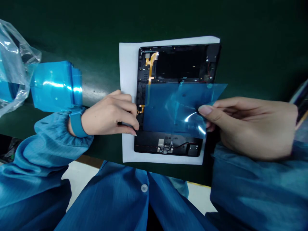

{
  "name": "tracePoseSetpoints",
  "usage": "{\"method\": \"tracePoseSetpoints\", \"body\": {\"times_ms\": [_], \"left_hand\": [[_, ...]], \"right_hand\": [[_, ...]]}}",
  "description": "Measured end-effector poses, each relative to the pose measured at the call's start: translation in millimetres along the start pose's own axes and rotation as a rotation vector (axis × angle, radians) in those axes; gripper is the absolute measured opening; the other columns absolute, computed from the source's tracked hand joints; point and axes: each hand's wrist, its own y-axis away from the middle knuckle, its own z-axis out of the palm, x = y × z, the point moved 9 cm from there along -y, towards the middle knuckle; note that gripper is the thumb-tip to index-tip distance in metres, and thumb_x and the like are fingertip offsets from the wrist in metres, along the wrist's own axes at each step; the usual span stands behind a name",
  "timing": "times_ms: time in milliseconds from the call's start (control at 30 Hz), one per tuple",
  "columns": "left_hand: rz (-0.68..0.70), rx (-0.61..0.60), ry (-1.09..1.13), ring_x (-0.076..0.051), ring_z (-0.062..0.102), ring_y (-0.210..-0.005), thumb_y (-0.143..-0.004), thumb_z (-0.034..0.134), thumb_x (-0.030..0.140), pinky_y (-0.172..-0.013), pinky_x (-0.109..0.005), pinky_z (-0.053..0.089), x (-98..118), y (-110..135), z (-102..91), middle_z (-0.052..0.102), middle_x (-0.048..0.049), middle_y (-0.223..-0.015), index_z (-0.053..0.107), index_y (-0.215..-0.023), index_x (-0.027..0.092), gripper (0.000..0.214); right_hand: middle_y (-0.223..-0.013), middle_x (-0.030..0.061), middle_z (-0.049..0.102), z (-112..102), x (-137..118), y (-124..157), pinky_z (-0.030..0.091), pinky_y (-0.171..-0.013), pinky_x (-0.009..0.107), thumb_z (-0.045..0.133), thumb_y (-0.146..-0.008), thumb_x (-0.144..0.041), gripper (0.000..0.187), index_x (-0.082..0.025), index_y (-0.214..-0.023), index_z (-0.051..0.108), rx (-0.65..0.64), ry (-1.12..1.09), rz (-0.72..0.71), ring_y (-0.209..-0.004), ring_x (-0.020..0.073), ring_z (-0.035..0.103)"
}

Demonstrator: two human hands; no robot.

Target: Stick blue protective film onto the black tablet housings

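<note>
A tablet (179, 62) with its back off lies on a white foam sheet (127, 70), showing black inner parts, an orange flex cable (150, 72) and a small circuit board (165, 148). Over its middle is a clear blue film (166, 106). My right hand (255, 125) pinches the film's right side between thumb and fingers, and that side is bent up. My left hand (112, 114) has its fingers curled against the tablet's left edge, thumb low beside it. Whether the film's left part touches the tablet I cannot tell.
A stack of blue film sheets (53, 85) lies on the dark green table (96, 25) at the left. Beside it is a clear plastic bag (16, 64) with more blue sheets inside. A dark object (302, 99) is partly visible at the right edge.
</note>
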Motion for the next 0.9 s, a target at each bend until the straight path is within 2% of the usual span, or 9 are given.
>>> {"method": "tracePoseSetpoints", "body": {"times_ms": [233, 467, 900], "left_hand": [[-0.028, -0.047, -0.032, -0.018, 0.059, -0.078, -0.089, 0.073, 0.044, -0.083, -0.037, 0.042, -1.1, -1.4, 3.4, 0.072, -0.0002, -0.081, 0.079, -0.089, 0.032, 0.013], [0.014, -0.005, -0.016, -0.016, 0.060, -0.077, -0.089, 0.073, 0.042, -0.080, -0.034, 0.041, 0.7, -0.1, 0.2, 0.072, 0.0009, -0.081, 0.079, -0.088, 0.032, 0.011], [0.030, -0.015, -0.033, -0.016, 0.058, -0.078, -0.089, 0.075, 0.041, -0.081, -0.033, 0.039, 1.8, 1.2, 1.3, 0.072, 0.0013, -0.083, 0.078, -0.090, 0.031, 0.011]], "right_hand": [[-0.053, 0.0016, 0.061, 0.3, 4.4, 0.0, 0.052, -0.040, 0.025, 0.084, -0.066, -0.066, 0.049, -0.018, -0.072, 0.073, 0.001, -0.008, 0.028, -0.043, 0.0099, 0.054], [-0.053, 0.0024, 0.061, 0.9, 2.7, -1.1, 0.051, -0.040, 0.025, 0.084, -0.061, -0.068, 0.054, -0.016, -0.071, 0.073, -0.005, -0.016, 0.055, -0.042, 0.0099, 0.055], [-0.055, 0.0021, 0.064, -4.3, 7.1, 1.0, 0.048, -0.040, 0.021, 0.087, -0.070, -0.051, 0.036, -0.017, -0.076, 0.077, 0.031, -0.045, -0.028, -0.044, 0.0093, 0.057]]}}
